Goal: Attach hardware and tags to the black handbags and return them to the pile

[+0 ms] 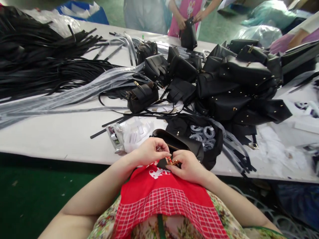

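Note:
My left hand and my right hand meet just over the near edge of the white table, above my red apron. Both are closed in a pinch on a small black strap end with a gold metal buckle. The strap belongs to a black handbag lying on the table right behind my hands. Beside the bag sits a black pouch holding several silvery rings.
A heap of black handbags fills the table's right half. Long black straps and clear plastic sleeves spread over the left. White plastic packets lie by my left hand. Across the table another person's hands hold a black bag.

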A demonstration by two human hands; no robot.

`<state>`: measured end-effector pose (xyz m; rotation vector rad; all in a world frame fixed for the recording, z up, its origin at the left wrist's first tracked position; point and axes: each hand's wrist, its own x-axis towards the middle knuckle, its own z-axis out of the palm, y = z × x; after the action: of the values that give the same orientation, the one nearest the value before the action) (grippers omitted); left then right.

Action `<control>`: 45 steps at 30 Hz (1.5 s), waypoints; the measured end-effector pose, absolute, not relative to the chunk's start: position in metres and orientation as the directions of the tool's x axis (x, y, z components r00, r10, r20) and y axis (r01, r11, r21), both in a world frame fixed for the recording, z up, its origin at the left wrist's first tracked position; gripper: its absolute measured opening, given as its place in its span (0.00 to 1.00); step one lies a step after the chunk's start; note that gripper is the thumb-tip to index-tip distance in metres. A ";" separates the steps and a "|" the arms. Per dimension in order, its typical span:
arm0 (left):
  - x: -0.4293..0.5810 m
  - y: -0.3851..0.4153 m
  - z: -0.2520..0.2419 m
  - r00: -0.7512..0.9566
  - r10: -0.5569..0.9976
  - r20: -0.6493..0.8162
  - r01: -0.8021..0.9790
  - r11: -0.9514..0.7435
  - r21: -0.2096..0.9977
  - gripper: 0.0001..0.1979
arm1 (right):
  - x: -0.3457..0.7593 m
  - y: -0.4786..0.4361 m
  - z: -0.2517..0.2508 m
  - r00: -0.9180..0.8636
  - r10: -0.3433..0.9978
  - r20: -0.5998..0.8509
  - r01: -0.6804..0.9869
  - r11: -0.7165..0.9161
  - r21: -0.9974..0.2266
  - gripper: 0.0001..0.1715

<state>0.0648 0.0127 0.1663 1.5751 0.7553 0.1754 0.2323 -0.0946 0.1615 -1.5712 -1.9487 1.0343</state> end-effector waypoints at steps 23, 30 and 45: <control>0.042 -0.018 0.172 0.892 0.433 -0.131 0.327 -0.417 0.848 0.05 | 0.245 -0.106 0.141 -0.189 0.909 -0.371 0.143 -0.348 -0.927 0.25; 0.044 -0.015 0.169 0.738 0.673 -0.047 0.250 -0.208 0.946 0.05 | 0.242 -0.108 0.142 -0.206 0.905 -0.372 0.099 -0.359 -0.928 0.26; 0.060 0.007 0.162 0.811 0.468 -0.352 0.436 -0.081 0.896 0.07 | 0.229 -0.111 0.153 -0.240 0.938 -0.252 0.398 -0.142 -0.906 0.14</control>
<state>0.0599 0.0074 0.1615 1.7013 0.7111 0.0305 0.2293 -0.1111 0.1531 -1.5057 -1.6202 1.3792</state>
